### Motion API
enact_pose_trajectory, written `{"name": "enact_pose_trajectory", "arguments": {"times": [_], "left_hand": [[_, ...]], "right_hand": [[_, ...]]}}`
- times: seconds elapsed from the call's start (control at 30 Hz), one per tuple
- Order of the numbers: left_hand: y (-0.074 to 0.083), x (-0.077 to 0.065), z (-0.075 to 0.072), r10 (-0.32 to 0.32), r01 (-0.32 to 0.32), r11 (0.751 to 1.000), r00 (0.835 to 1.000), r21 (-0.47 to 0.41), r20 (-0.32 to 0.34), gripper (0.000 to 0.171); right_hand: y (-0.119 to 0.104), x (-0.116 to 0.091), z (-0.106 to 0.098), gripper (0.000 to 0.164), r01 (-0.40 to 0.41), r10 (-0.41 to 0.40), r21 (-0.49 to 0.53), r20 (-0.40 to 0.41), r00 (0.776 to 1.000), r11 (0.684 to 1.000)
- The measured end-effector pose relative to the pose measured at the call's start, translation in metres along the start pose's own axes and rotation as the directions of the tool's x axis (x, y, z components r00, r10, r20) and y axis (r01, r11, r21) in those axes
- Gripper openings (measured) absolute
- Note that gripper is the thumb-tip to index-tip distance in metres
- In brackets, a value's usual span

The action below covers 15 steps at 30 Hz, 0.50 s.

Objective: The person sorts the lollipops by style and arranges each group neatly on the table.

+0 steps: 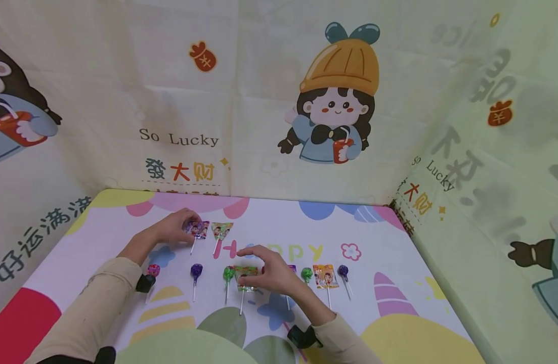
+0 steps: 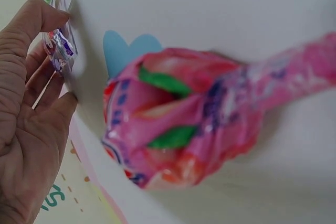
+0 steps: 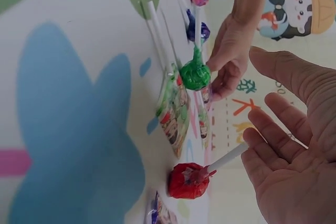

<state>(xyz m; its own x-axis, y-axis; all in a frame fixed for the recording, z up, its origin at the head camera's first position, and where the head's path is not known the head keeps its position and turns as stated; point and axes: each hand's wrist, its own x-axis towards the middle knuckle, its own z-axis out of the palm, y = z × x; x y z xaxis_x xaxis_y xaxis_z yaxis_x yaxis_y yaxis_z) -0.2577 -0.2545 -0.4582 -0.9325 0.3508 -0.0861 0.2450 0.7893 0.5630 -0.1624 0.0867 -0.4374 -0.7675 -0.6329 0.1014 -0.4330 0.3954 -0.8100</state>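
Note:
At the back left, my left hand point(image 1: 171, 228) pinches a flat lollipop in a purple wrapper point(image 1: 199, 230), its white stick pointing toward me. Just to its right lies a flat lollipop in a green wrapper point(image 1: 221, 231). My right hand point(image 1: 271, 268) hovers over the front row with thumb and fingers apart, holding nothing. Below it are another flat green-wrapped lollipop point(image 1: 247, 278) and a round red lollipop point(image 3: 189, 181), whose stick reaches up toward the fingers in the right wrist view. A round green lollipop point(image 1: 228, 274) stands left of them.
The front row also has a pink round lollipop point(image 1: 153, 270), a purple one point(image 1: 196, 271) on the left, and a green one point(image 1: 307, 274), a flat orange one point(image 1: 326, 276) and another purple one point(image 1: 343, 271) on the right. Printed cloth walls point(image 1: 260, 177) enclose the table.

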Motion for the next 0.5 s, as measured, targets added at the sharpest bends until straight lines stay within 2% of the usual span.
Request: {"name": "enact_pose_trajectory", "arguments": {"times": [0.5], "left_hand": [[0.0044,-0.0013,0.0000,-0.004,0.004,1.000,1.000,0.010,-0.002,0.056]], "right_hand": [[0.0083,-0.0094,0.0002,0.058,-0.048,0.049,-0.050,0.019,0.999,0.998]]}}
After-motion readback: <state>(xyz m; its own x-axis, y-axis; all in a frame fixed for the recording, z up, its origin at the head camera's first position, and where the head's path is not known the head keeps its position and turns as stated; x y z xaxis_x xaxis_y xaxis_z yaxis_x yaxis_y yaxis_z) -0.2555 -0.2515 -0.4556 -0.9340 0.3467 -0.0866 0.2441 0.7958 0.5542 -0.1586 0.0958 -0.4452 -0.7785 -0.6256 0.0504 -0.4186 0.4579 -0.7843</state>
